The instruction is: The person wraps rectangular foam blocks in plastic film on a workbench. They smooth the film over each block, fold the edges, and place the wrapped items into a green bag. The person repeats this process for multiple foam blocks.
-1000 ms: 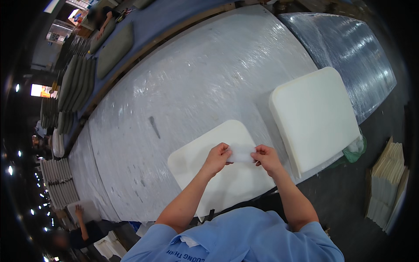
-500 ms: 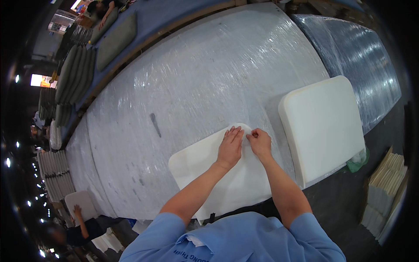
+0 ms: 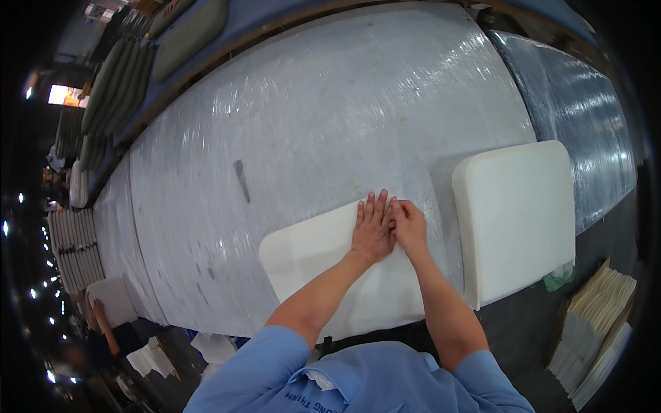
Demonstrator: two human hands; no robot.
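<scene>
A white cushion pad (image 3: 310,251) with rounded corners lies flat in front of me at the near edge of the plastic-covered table (image 3: 310,117). My left hand (image 3: 374,228) rests flat on its far right part, fingers stretched out and slightly spread. Right beside it, my right hand (image 3: 409,226) is closed in a pinch at the pad's far right corner, its fingertips touching or nearly touching the left hand. Whatever the pinched fingers hold is too small or hidden to make out. A thicker white cushion (image 3: 518,217) sits to the right, apart from both hands.
Stacked cream pads (image 3: 593,323) stand low at the right. A second film-wrapped surface (image 3: 568,103) adjoins the table at far right. Grey-green cushions (image 3: 120,82) line a blue bench at upper left. At lower left a person (image 3: 124,337) handles a light cushion (image 3: 111,303).
My left hand has spread its fingers and moved slightly right, closer to my right hand. The right hand stays pinched at the corner. The whole view has shifted a little.
</scene>
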